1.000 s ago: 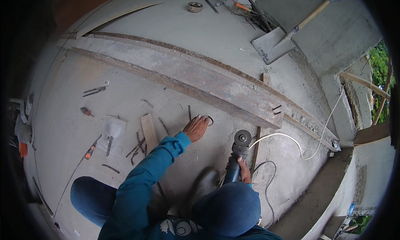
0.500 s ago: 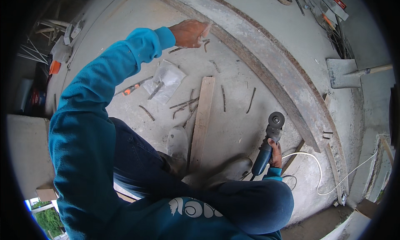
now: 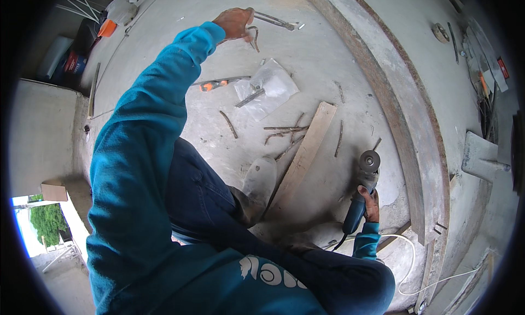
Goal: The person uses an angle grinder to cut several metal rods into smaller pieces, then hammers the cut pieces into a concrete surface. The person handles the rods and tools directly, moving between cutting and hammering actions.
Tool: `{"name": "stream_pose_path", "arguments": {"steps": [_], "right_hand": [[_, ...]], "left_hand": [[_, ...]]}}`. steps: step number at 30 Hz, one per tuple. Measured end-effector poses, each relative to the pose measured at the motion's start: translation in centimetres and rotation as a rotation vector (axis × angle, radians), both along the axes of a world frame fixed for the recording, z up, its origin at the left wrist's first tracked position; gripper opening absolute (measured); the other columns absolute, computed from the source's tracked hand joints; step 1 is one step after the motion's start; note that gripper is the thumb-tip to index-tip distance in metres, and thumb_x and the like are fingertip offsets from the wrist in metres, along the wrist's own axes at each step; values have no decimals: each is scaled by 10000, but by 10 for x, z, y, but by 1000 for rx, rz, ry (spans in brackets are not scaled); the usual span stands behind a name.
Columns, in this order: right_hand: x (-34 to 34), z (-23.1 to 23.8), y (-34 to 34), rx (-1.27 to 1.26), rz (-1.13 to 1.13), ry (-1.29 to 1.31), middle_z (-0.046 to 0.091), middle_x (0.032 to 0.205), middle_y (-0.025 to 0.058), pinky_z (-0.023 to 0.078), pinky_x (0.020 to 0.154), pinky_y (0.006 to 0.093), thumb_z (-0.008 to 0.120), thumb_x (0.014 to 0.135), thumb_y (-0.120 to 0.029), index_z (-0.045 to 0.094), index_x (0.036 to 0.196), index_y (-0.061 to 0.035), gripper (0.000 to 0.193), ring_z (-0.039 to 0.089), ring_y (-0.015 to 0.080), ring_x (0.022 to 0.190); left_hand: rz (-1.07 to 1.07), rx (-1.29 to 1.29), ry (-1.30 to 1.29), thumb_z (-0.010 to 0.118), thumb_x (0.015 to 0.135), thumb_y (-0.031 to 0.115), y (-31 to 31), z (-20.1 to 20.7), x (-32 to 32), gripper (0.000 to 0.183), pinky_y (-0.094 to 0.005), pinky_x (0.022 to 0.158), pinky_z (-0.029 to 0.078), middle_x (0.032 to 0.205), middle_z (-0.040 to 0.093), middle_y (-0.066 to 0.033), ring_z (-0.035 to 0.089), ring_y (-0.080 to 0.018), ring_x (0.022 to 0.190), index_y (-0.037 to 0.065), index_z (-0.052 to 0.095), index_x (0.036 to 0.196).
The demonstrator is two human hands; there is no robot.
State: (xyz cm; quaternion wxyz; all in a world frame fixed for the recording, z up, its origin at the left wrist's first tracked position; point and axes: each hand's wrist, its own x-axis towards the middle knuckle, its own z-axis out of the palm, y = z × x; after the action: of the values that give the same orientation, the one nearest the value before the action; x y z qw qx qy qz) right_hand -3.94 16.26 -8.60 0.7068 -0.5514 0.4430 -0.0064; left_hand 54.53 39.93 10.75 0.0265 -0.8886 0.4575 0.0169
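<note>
In my right hand is a dark blue angle grinder, fingers wrapped round its body. Its round disc points away from me and is held apart from the steel beam. At the far left my left hand is stretched out, closed on a short bent steel rod that hangs below the fingers. Just beside its fingertips is a long, narrow, two-armed metal piece; whether I touch it I cannot tell. Several short rod pieces lie on the floor near a wooden board.
A clear plastic bag with a metal piece on it lies beside an orange-and-black tool. A white cable runs along the floor at right. The flat blade of a shovel stands beyond the beam. My boot is near the board.
My view has turned, so the floor things sit further right. My left hand has moved away from the beam with the bent steel rod. The grinder stays in my right hand.
</note>
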Motion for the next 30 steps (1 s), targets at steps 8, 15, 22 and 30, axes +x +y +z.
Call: {"name": "stream_pose_path", "arguments": {"steps": [8, 15, 22, 30], "right_hand": [[53, -23, -14, -135, 138, 101, 664, 1078, 85, 457, 873, 319, 816, 773, -419, 624, 1204, 29, 651, 589, 184, 964], [64, -10, 0, -267, 84, 42, 671, 1072, 97, 444, 901, 328, 799, 792, -399, 635, 1181, 40, 609, 588, 195, 965], [59, -31, -5, -426, 116, 55, 683, 977, 107, 473, 815, 340, 810, 774, -365, 644, 1105, 53, 558, 598, 193, 874], [71, -41, -2, -598, -1, -13, 682, 830, 91, 480, 732, 366, 793, 764, -349, 674, 959, 41, 451, 597, 199, 758]], "left_hand": [[109, -18, -9, 601, 769, 73, 22, -13, 27, 308, -479, 805, 492, 864, 663, -223, 646, -394, 889, 22, 552, 1069], [141, -46, 41, 618, 756, 88, 38, -20, 36, 323, -472, 799, 500, 884, 674, -202, 654, -381, 888, 19, 554, 1066], [106, -70, 48, 688, 773, 178, 30, -27, 36, 339, -490, 791, 502, 905, 677, -211, 654, -399, 911, 24, 562, 1048], [57, -115, 48, 706, 734, 139, -12, -26, 32, 364, -495, 815, 505, 935, 671, -204, 641, -400, 959, 28, 555, 1046]]}}
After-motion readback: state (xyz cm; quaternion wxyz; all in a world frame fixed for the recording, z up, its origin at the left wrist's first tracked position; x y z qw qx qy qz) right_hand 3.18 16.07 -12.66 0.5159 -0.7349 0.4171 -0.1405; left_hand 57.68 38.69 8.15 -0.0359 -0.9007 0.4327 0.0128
